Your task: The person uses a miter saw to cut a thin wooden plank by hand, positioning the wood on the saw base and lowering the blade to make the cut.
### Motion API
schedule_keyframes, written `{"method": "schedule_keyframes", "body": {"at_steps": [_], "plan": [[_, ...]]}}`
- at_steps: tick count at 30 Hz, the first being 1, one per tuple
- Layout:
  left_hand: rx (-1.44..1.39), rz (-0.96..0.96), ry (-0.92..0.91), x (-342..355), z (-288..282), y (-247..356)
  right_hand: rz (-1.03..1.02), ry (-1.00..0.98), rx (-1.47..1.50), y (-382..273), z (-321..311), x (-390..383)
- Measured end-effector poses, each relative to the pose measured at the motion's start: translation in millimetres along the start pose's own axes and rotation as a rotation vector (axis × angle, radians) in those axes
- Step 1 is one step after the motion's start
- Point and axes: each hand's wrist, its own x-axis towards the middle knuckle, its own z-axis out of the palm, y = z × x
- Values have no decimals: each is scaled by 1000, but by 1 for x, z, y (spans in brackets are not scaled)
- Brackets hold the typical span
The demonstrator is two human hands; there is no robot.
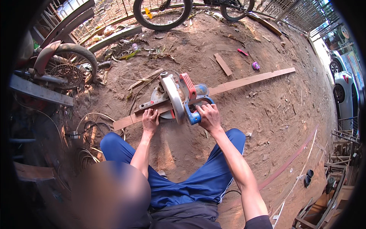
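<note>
My right hand (208,117) clenched round blue handle of mitre saw (177,97); left hand (150,119) flat, pressing long plank (244,81) on saw base left of blade; keep plank pinned tight, fingers clear, lower blade steadily

Long thin wooden plank (244,81) flat on dirt, running diagonally under red-and-blue mitre saw (179,98), blade lowered onto it.
</note>
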Motion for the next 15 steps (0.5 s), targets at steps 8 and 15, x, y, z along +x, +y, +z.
{"method": "schedule_keyframes", "body": {"at_steps": [8,15], "plan": [[-1,-43,-6,4,-9,5,9,19,13,1,2,-4],[73,-1345,707,2,-16,-41,-14,44,11,2,3,-6]]}}
